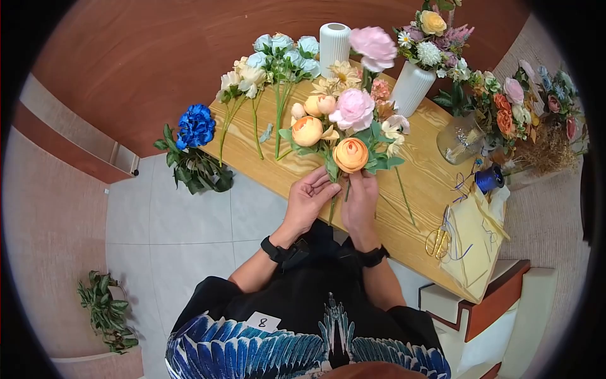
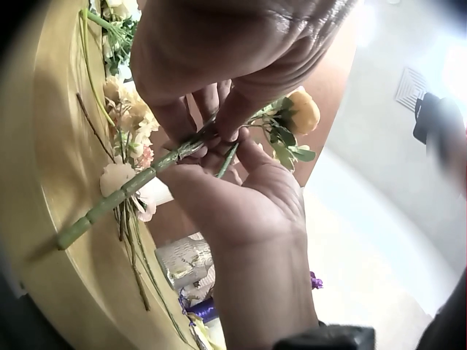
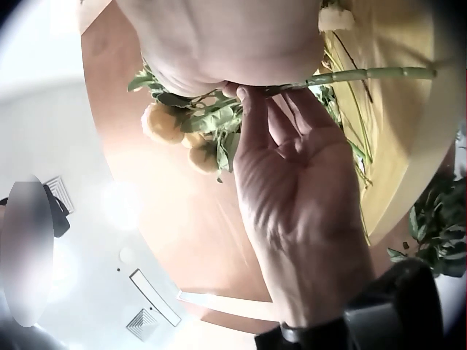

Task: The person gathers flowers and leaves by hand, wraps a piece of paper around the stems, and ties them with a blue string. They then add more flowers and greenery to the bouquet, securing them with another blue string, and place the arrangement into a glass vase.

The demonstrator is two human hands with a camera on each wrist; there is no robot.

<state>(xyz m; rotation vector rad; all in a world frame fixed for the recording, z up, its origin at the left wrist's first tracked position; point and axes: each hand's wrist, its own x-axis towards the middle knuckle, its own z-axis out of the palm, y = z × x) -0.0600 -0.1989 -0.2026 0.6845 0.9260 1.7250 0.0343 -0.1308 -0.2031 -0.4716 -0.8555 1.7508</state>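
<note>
In the head view I hold a bunch of artificial flowers close over the table's front edge. Its heads include an orange ranunculus (image 1: 351, 155), a second orange bloom (image 1: 307, 131) and a pink peony (image 1: 353, 108). My left hand (image 1: 309, 201) pinches the stems just below the leaves. Beside it, my right hand (image 1: 361, 201) grips them from the other side, fingertips meeting the left ones. A thick, jointed green stem (image 2: 109, 202) sticks out below the fingers in the left wrist view. A thinner stem (image 2: 228, 159) shows between both hands, whose fingers partly hide the join.
Pale blue roses (image 1: 284, 54) and cream flowers (image 1: 249, 79) lie at the table's back left. Behind stand a white vase (image 1: 334, 47) and a filled white vase (image 1: 411, 88). Gold scissors (image 1: 437, 242), blue ribbon spool (image 1: 489, 179) and yellow wrapping paper (image 1: 470, 252) are at right.
</note>
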